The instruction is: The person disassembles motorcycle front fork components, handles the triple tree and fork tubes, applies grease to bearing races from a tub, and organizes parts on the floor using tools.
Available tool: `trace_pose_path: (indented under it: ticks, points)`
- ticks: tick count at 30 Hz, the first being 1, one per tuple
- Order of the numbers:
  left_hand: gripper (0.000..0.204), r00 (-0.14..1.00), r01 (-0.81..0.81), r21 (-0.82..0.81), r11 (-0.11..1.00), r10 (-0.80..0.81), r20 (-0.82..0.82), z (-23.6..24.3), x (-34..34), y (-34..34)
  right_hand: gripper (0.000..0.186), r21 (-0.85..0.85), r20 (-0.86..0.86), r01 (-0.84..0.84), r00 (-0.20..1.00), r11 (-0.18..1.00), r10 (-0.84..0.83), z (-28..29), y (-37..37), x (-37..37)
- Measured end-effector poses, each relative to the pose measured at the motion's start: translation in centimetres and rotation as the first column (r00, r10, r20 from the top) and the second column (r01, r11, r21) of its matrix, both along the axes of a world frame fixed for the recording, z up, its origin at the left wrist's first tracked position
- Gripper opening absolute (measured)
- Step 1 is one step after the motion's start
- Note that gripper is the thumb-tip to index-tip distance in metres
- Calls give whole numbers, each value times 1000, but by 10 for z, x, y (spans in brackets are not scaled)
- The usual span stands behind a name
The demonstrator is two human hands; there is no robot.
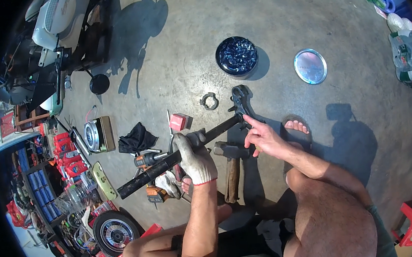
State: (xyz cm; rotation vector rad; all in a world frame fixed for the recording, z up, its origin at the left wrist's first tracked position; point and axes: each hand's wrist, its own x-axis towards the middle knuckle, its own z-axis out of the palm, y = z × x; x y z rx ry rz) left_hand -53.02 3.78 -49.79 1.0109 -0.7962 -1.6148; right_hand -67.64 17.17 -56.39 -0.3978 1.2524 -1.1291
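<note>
My left hand (196,161), in a white knit glove, is wrapped round a long black metal tube (156,172), which slants up to the right above the floor. My right hand (267,138) is bare; its index finger stretches out to the tube's far end, the other fingers loosely bent, holding nothing. Just beyond that fingertip is a dark metal bracket-like piece (240,96); whether it joins the tube I cannot tell. Below the tube lies a hammer (233,175) with a wooden handle. A notched metal ring (209,101) rests on the floor farther away.
A round tin of dark blue grease (237,56) stands ahead, its silver lid (310,66) to the right. Left are a red box (178,121), black cloth (137,138), a cordless drill (150,159) and a wheel (116,233). A motorcycle (59,24) occupies the far left.
</note>
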Motion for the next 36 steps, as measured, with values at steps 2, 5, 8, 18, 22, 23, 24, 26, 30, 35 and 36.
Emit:
trace_pose_path:
  ticks: [2,5,8,18,22,23,24,26,30,35,36]
  points:
    - [32,1000,-9,9,1000,9,1,0,1,1,74,-11,-80,-45,996,999,44,-4,-1,3]
    - [33,999,-17,26,1000,16,35,3,0,4,75,23,-199,-101,975,995,103,-4,-3,7]
    - [35,997,-21,36,999,18,77,6,-1,6,75,42,-250,-138,957,989,144,-4,-4,11]
    - [33,992,-19,28,999,15,128,11,-5,9,73,13,-571,-181,806,983,156,-15,-1,21]
    - [29,997,-11,8,1000,10,83,9,-4,9,68,-45,-450,-26,893,999,2,-15,-3,11]
    - [31,995,2,19,1000,-3,100,10,-4,9,68,-46,-449,-27,893,999,3,-12,-5,9]
    - [33,993,14,31,999,-18,116,11,-4,8,68,-30,-437,-45,899,999,28,-10,-7,7]
    - [32,994,16,24,1000,-19,110,12,-4,9,66,-42,-424,-58,905,997,34,-9,-11,6]
    - [32,995,25,11,1000,-26,97,12,-6,9,65,22,-425,-114,898,993,112,-4,-20,2]
    - [31,996,33,28,999,-35,84,13,-5,9,66,55,-282,-85,954,995,97,4,-8,7]
    - [30,996,51,22,998,-52,73,13,-4,9,70,49,-251,-121,959,991,129,5,-6,7]
